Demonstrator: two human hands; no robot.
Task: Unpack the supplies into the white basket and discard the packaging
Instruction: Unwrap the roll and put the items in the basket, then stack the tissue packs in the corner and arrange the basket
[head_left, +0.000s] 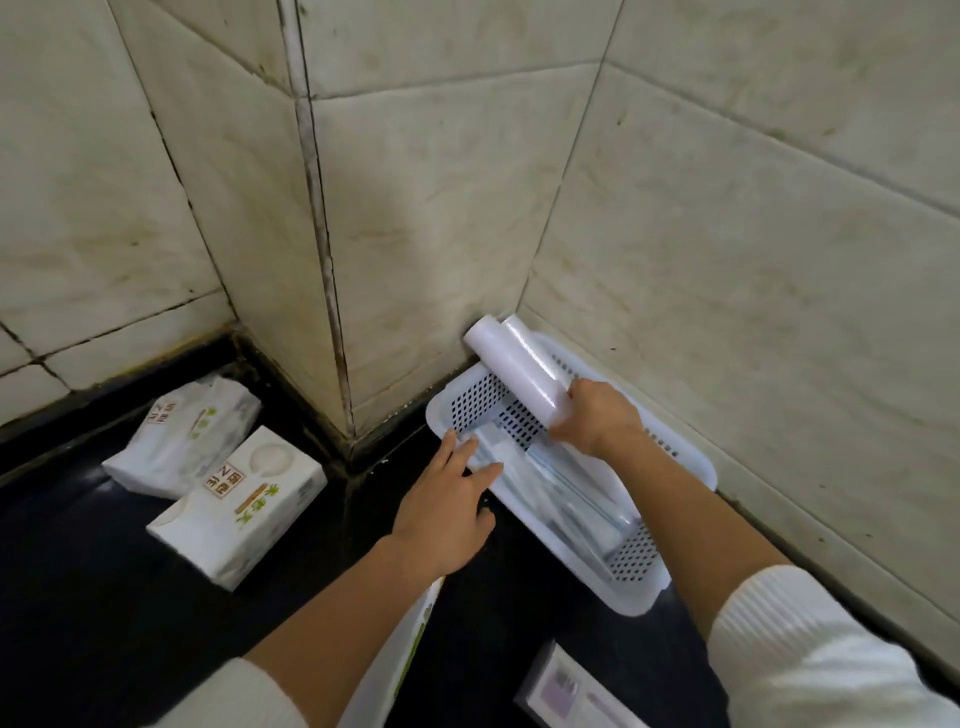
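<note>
Right hand (597, 415) is gripping two glossy white rolls (514, 364) over the perforated white basket (670, 587) in the tiled corner; left hand (447, 509) is lying open-fingered against its near rim.

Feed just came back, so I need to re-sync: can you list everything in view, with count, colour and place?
Perforated white plastic basket: 1, white, on the dark counter against the right wall.
White plastic-film rolls: 2, white, held over the basket's far end.
Clear flat packets: count unclear, transparent, lying in the basket.
White paper tissue packs: 2, white with green print, counter left.
Printed white bag: 1, bottom centre, partly hidden.
Printed flat box: 1, bottom edge.
Left hand: on the basket's near rim.
Right hand: gripping the rolls.
</note>
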